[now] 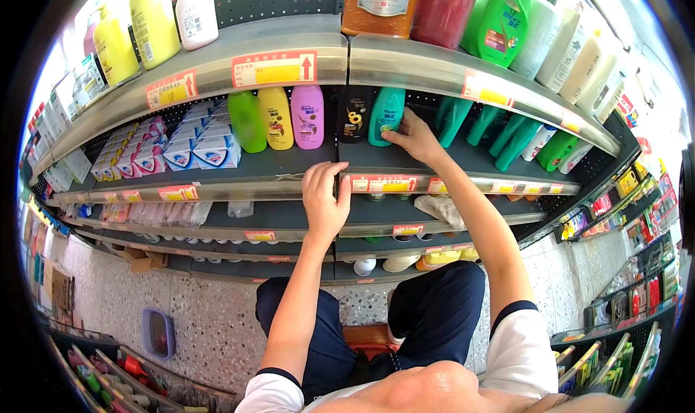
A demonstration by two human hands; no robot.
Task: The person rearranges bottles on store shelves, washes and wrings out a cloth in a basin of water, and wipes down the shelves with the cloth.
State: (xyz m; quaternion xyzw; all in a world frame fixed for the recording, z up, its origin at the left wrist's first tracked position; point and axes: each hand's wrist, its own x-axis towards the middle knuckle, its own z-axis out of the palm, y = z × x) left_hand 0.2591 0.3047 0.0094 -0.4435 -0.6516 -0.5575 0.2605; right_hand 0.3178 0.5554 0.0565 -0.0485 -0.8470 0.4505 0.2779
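A teal bottle point(386, 116) stands upright at the front of the middle shelf point(289, 168), just right of a black bottle point(355, 114). The right hand point(413, 136) reaches up to it, fingertips laid on its lower right side; the grip is loose, touching the bottle but not wrapped around it. The left hand point(324, 198) rests lower, on the shelf's front edge, its fingers curled over the rail right beside a red-and-yellow price label point(384, 184); this grip is released and holds nothing.

Left of the black bottle stand a pink bottle point(308, 116), a yellow bottle point(276, 118) and a green bottle point(247, 120), all upright in one row. Further left, white-and-blue soap boxes point(206, 146) are stacked. To the right of the teal bottle, green bottles point(507, 139) lean in a group. On the shelf above stand large bottles, among them an orange one point(380, 6).
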